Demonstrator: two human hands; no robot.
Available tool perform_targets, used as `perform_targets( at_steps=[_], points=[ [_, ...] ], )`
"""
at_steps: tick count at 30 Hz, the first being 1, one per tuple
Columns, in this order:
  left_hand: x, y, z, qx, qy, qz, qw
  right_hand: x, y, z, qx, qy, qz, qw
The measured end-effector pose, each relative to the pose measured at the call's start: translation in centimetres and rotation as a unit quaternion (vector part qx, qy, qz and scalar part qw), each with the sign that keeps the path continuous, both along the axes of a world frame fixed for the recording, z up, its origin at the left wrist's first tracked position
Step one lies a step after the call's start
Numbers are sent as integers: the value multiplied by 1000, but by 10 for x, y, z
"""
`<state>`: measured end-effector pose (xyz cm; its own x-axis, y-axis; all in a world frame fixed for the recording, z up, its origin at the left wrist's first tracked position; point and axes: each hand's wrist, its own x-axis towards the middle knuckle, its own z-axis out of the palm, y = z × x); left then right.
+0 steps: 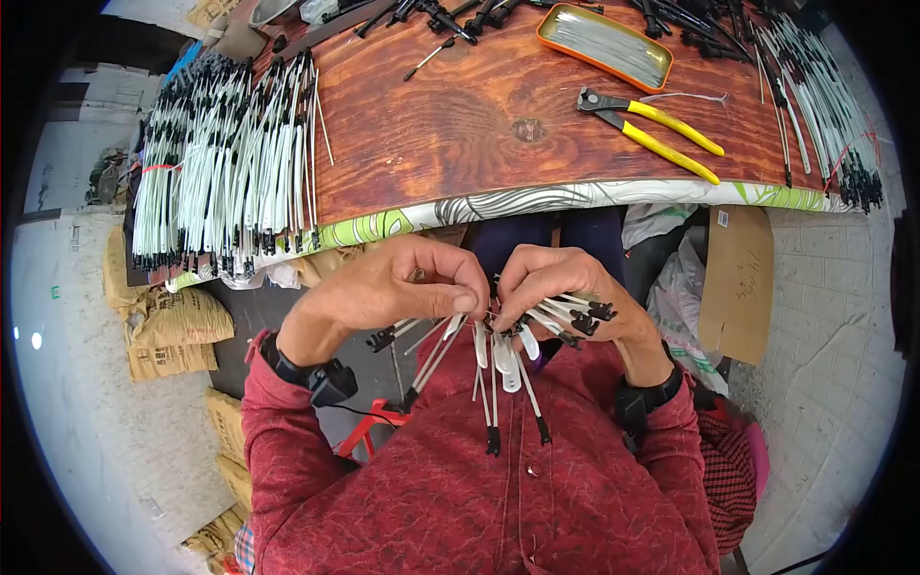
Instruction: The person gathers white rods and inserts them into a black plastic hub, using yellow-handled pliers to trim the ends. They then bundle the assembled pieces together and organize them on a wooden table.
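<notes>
A fanned-out cluster of thin white rods with black plastic ends [494, 383], looking like umbrella ribs, hangs in front of my chest. Flat white tabs [505, 359] show among them. My right hand [570, 287] is closed around the cluster's middle, with several rods sticking out past its fingers. From the other side my left hand [402, 287] meets it, thumb and forefinger pinched close to where the rods come together. What lies between those left fingertips is too small to make out. The fingers hide most of the joint.
Beyond my hands, a wooden table [431, 125] carries yellow-handled end cutters [661, 134] and an orange-rimmed tin of thin wires [606, 46]. Bundled white rods lie at left [220, 163] and right [819, 105]. Black parts [441, 19] line the back. Sacks [177, 326] stand at left, cardboard [736, 283] at right.
</notes>
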<state>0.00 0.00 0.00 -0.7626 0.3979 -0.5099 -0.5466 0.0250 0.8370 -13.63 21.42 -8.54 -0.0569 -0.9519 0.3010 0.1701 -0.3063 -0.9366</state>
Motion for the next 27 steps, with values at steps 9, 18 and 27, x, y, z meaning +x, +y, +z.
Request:
perform_targets(
  at_steps=[9,18,27],
  points=[
    [25,34,-14,29,77,281,956,8,-1,-6,-43,21,-110,993],
    [34,32,-26,98,195,322,921,11,6,-7,12,-35,-100,994],
    [36,14,-44,-27,338,225,913,18,-1,-4,7,1,-112,994]
  ],
)
